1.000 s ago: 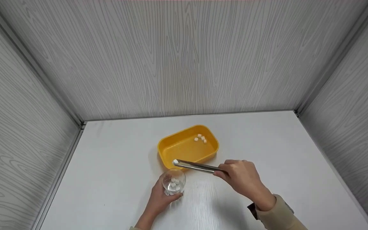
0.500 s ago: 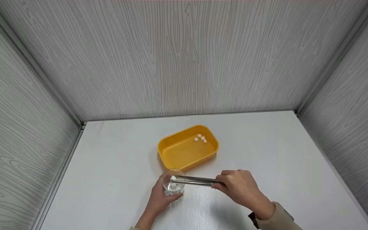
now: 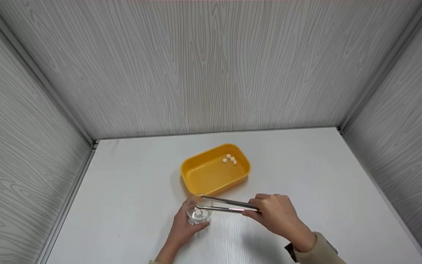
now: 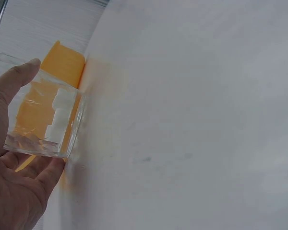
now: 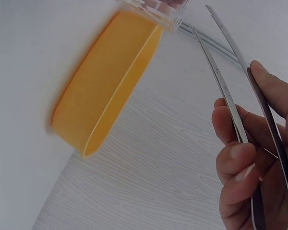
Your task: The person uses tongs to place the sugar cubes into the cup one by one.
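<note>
My left hand (image 3: 183, 224) grips a clear drinking glass (image 3: 200, 219) at the front of the yellow tray. White cubes (image 4: 62, 108) show through the glass's wall in the left wrist view. My right hand (image 3: 275, 212) holds metal tongs (image 3: 229, 210), their tips over the mouth of the glass. The tong arms (image 5: 221, 79) stand apart in the right wrist view, with nothing between their tips. Several small white cubes (image 3: 232, 159) lie in the far right corner of the yellow tray (image 3: 216, 189).
A white tabletop (image 3: 134, 190) carries everything. Grey wood-grain panels (image 3: 203, 73) rise behind it and on both sides. The tray stands just beyond the glass, close to it.
The tongs came down and toward me from the tray's near rim to over the glass, carrying a white cube. Their arms have since spread and released it. The left hand and glass stayed put.
</note>
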Motion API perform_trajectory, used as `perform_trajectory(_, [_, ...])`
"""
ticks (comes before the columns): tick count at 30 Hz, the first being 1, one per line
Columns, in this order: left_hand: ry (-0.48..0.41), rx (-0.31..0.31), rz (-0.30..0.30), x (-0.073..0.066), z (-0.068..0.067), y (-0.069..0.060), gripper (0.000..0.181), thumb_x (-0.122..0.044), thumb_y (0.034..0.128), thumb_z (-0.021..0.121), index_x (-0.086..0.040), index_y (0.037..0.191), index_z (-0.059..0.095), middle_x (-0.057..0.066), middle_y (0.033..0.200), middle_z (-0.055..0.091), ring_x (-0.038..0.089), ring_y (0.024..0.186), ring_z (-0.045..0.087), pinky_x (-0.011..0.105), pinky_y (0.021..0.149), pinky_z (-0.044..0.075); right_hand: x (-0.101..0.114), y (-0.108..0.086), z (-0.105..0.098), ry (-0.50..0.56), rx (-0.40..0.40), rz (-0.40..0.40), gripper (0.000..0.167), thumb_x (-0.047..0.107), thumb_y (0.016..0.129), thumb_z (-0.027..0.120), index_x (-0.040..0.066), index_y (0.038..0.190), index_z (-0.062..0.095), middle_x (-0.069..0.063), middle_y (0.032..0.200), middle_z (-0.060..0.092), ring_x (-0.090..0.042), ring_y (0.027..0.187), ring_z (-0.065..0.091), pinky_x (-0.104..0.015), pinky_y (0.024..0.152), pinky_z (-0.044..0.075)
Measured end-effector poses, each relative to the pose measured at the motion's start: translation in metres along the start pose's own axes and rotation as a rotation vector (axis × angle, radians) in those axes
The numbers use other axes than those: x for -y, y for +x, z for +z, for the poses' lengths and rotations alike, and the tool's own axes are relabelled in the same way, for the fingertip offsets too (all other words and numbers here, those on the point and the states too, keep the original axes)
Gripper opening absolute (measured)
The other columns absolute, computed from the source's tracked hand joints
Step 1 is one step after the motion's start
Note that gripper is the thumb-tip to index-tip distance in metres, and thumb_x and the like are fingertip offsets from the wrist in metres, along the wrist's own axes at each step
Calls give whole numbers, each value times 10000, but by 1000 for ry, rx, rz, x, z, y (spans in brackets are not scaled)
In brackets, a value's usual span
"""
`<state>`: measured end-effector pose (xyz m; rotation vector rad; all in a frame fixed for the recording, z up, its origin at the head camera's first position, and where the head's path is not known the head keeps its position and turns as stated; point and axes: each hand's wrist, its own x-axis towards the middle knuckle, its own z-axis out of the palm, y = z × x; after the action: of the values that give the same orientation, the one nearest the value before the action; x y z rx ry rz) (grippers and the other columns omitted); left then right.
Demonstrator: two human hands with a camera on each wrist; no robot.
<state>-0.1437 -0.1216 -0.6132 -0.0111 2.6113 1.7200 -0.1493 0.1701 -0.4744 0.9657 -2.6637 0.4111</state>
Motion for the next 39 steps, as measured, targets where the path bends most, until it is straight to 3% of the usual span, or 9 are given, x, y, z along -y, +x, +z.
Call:
perform_trajectory(8, [4,-5,-8,-1,-1,-1,1015,-288,645,913,-40,1463,367,161,1468,447,352,1363,392,495,1152,287,-6,1,-3,4,-17,79,262,440,811,771,183,784,724,141,642,522,13,491,406,-170,427,345])
perform_trajectory(19, [4,15,11,-2,-1,-1,987,-267,664,899,-41,1452,349,142,1437,474,344,1347,414,487,1156,284,-22,4,0,-29,-9,202,236,423,799,786,221,729,686,161,578,388,-2,462,354,-186,399,320])
perform_trajectory(29, [-34,16,19,-2,-3,-1,1011,-289,635,927,-41,1439,366,126,1418,492,325,1320,443,498,1135,320,-43,14,7,-41,13,313,287,405,820,781,191,669,663,94,559,419,-72,458,392,-249,392,347])
perform_trajectory(39, [-34,-8,31,-3,-3,0,1001,-290,637,927,-46,1434,371,137,1404,500,333,1310,452,502,1126,333,-55,31,10,-87,-37,335,309,381,798,808,136,664,674,39,558,458,-120,434,403,-274,368,343])
